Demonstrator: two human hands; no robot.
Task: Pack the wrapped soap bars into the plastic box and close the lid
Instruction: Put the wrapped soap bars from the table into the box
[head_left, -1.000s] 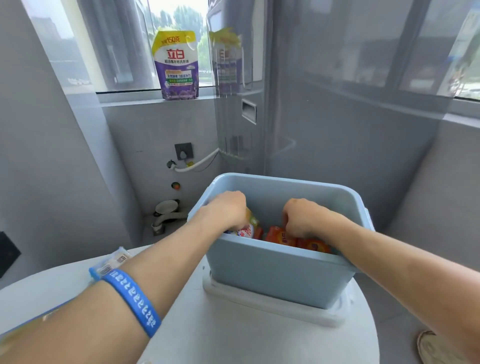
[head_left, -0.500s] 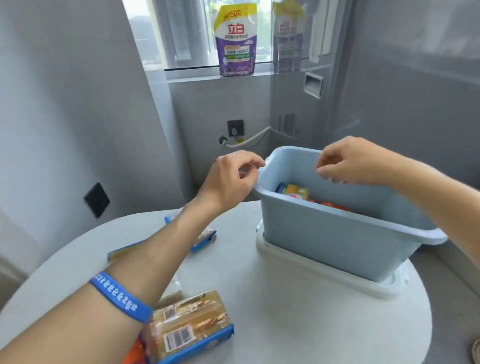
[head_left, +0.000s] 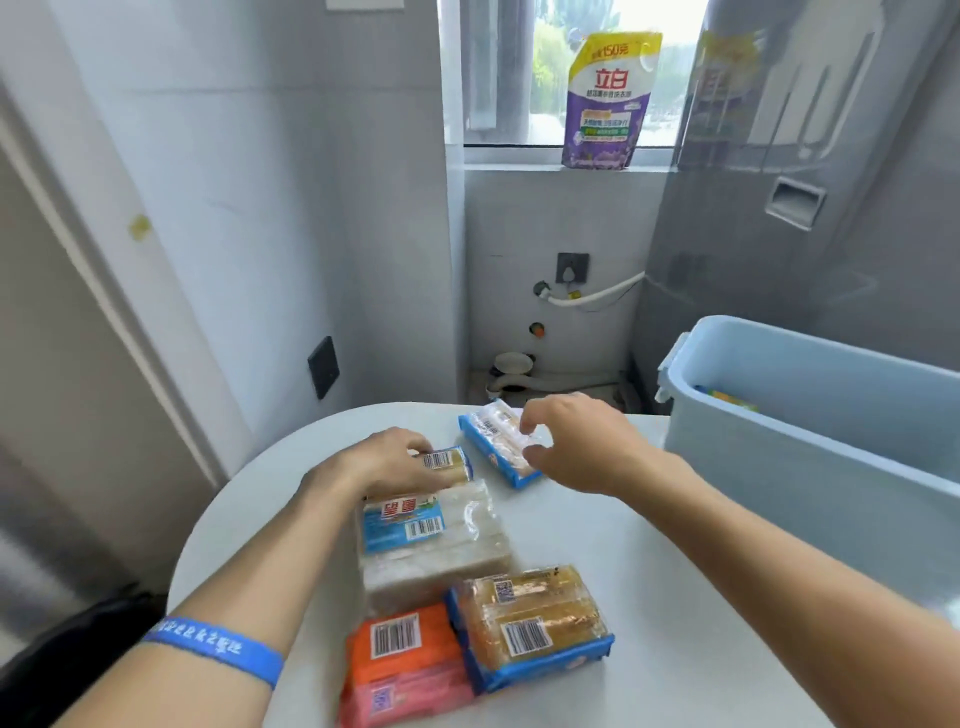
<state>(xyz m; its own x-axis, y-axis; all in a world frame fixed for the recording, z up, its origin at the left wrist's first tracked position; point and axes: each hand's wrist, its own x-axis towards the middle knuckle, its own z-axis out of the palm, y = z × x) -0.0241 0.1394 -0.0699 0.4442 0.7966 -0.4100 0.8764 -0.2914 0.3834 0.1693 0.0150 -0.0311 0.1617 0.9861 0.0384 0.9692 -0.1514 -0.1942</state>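
The light blue plastic box (head_left: 789, 467) stands open at the right of the round white table (head_left: 665, 597), with a few soap wrappers (head_left: 732, 400) showing inside. My left hand (head_left: 384, 462) is closed over a small amber soap bar (head_left: 449, 460) that lies on the table. My right hand (head_left: 576, 441) hovers with fingers spread at the near end of a blue-edged soap pack (head_left: 491, 434). Nearer to me lie a large white soap pack (head_left: 436, 540), an orange and pink pack (head_left: 400, 660) and an amber pack in blue wrap (head_left: 535, 618).
A purple detergent pouch (head_left: 608, 98) stands on the window sill. A grey appliance (head_left: 779, 234) fills the right background behind the box. Pipes and a drain fitting (head_left: 511, 366) sit on the floor beyond the table's far edge.
Both hands have left the box and moved left and down to the soap packs on the table. My view has swung left, so the box now sits at the right edge.
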